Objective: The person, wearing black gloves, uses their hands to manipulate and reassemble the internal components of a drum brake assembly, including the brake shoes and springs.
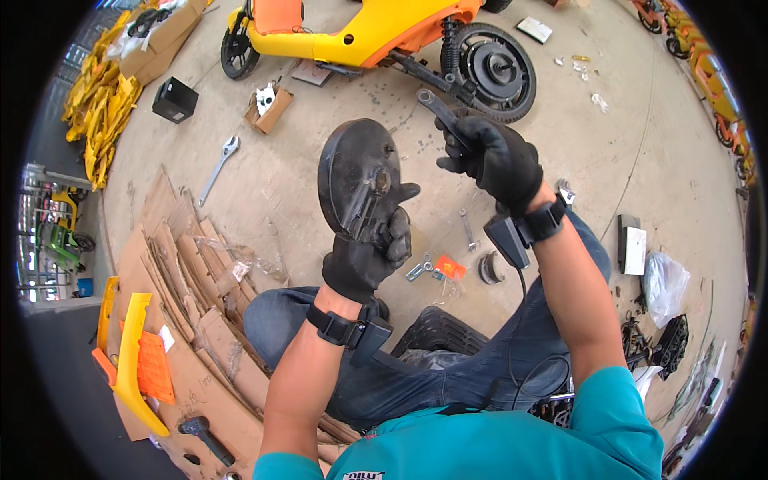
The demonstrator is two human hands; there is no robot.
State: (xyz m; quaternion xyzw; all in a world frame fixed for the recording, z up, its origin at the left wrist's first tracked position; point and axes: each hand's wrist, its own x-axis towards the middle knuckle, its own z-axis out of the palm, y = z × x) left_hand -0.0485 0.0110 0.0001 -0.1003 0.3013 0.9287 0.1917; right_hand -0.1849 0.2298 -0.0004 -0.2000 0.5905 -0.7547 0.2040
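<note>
My left hand, in a black glove, is closed round the lower edge of a round black drum brake plate. The plate is held up off the floor, its worn, dirty face turned to the right. Further right, my gloved right hand is closed on a dark metal arm with a round eye at its end. That arm points up and left, apart from the plate. Beyond my hands stands a yellow and orange scooter, its black rear wheel nearest to my right hand.
An adjustable wrench lies on the floor at left, near a black box and a small open carton. Flattened cardboard covers the lower left, with a power tool on it. A spanner lies between my knees.
</note>
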